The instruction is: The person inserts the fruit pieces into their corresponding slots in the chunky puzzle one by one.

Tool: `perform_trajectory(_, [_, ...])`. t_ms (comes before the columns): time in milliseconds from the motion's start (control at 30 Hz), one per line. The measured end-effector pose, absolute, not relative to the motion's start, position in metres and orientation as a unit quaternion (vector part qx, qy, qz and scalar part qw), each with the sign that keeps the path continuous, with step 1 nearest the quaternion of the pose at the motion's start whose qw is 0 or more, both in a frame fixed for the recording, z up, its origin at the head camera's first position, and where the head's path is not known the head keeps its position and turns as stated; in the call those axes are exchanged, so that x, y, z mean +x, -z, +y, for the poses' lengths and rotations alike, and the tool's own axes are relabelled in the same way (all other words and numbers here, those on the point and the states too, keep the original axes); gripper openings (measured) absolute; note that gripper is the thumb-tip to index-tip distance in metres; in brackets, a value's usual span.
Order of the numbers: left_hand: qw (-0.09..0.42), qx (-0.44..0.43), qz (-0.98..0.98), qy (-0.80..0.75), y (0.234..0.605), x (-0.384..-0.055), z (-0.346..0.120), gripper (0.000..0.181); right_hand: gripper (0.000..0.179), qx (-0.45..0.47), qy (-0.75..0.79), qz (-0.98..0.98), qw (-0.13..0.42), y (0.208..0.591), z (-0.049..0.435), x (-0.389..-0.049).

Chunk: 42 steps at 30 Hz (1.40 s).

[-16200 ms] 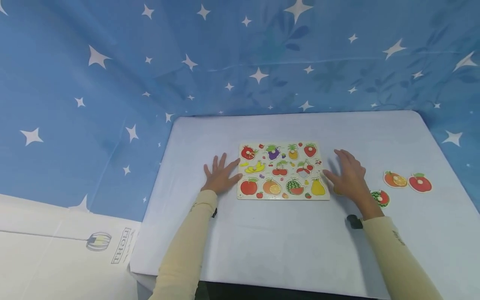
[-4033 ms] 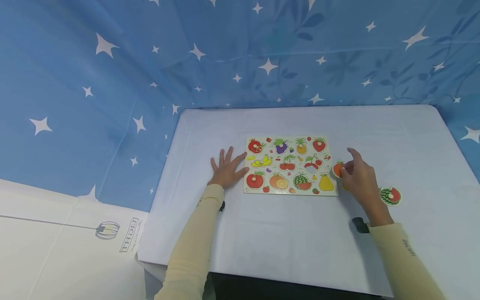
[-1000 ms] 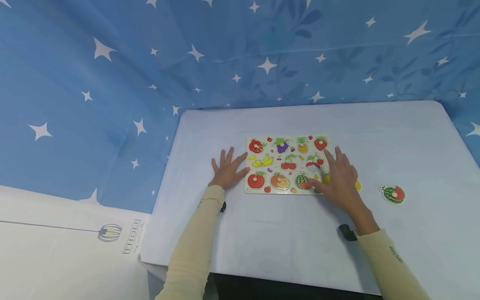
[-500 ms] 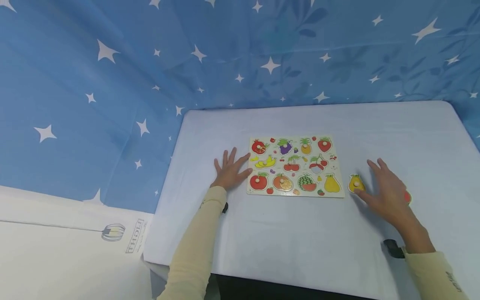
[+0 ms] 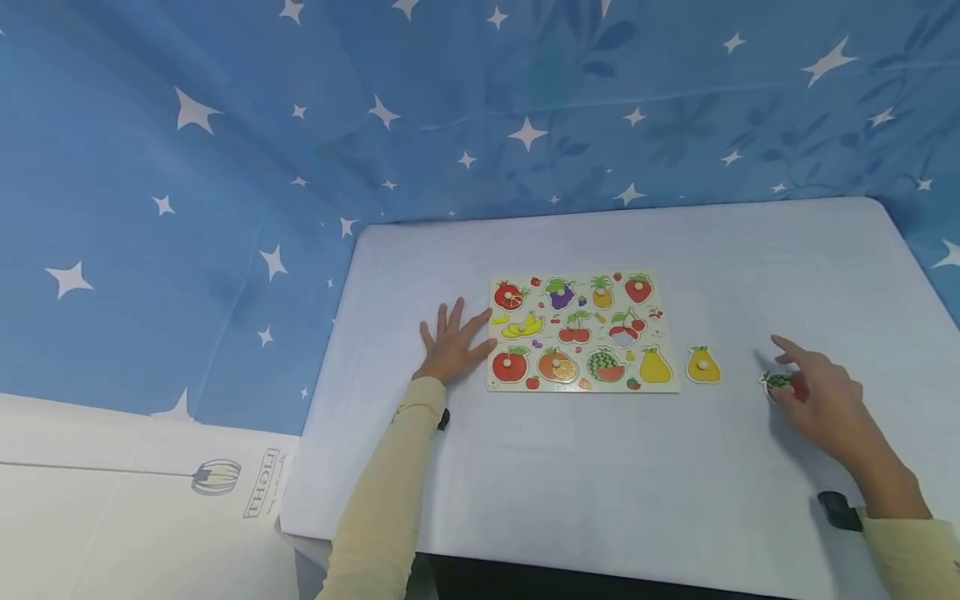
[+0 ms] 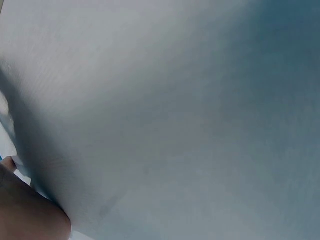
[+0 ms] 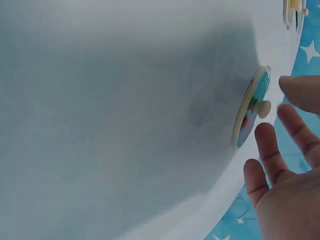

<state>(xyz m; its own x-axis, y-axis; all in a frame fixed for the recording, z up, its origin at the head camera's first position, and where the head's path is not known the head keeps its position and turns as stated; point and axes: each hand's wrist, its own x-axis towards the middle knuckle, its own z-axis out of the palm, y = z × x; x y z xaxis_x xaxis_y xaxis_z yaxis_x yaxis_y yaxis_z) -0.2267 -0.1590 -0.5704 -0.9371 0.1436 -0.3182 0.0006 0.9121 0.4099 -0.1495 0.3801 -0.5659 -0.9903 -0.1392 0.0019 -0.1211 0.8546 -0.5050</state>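
Note:
My left hand [image 5: 450, 346] lies with fingers spread at the left edge of a wooden fruit puzzle board [image 5: 534, 388]. Far to the right of the board, my right hand [image 5: 832, 408] hovers over a round watermelon puzzle piece [image 5: 777, 381], partly covering it. In the right wrist view, the thumb and fingers stand apart around the piece's small wooden knob [image 7: 262, 108], with a gap to it. A yellow pear puzzle piece [image 5: 703, 365] lies just right of the board. On the board, the pear spot [image 5: 656, 366] and watermelon spot [image 5: 605, 365] show flat pictures without knobs.
A white cloth covers the table [image 5: 525, 483]. Behind it hangs a blue curtain [image 5: 450, 100] with white stars. A pale printed sheet [image 5: 135, 500] lies at the lower left. The left wrist view shows mostly blurred white cloth [image 6: 150, 150].
The orange piece, earlier in my right hand, and the loose apple piece are gone from the right side. My right hand has moved right, from beside the pear piece to the watermelon piece.

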Motion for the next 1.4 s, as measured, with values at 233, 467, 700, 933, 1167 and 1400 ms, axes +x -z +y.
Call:
perform_trajectory(233, [0.177, 0.046, 0.962, -0.203, 0.577, -0.228, -0.158, 0.070, 0.080, -0.049, 0.261, 0.963, 0.042, 0.562, 0.386, -0.145])
perform_trajectory(467, [0.169, 0.043, 0.960, -0.218, 0.573, -0.226, -0.162, 0.069, 0.073, -0.041, 0.260, 0.964, 0.047, 0.560, 0.381, -0.146])
perform_trajectory(700, [0.183, 0.042, 0.959, -0.212, 0.575, -0.227, -0.164, 0.070, 0.076, -0.039, 0.257, 0.965, 0.042, 0.560, 0.381, -0.147])
perform_trajectory(933, [0.176, 0.048, 0.959, -0.218, 0.577, -0.229, -0.164, 0.070, 0.077, -0.007, 0.259, 0.966, 0.025, 0.556, 0.379, -0.140])
perform_trajectory(1167, [0.167, 0.052, 0.959, -0.223, 0.573, -0.226, -0.164, 0.070, 0.079, 0.004, 0.271, 0.962, 0.017, 0.550, 0.372, -0.138])
perform_trajectory(1400, [0.178, 0.050, 0.959, -0.213, 0.579, -0.230, -0.165, 0.072, 0.081, 0.030, 0.271, 0.962, 0.025, 0.543, 0.359, -0.140])
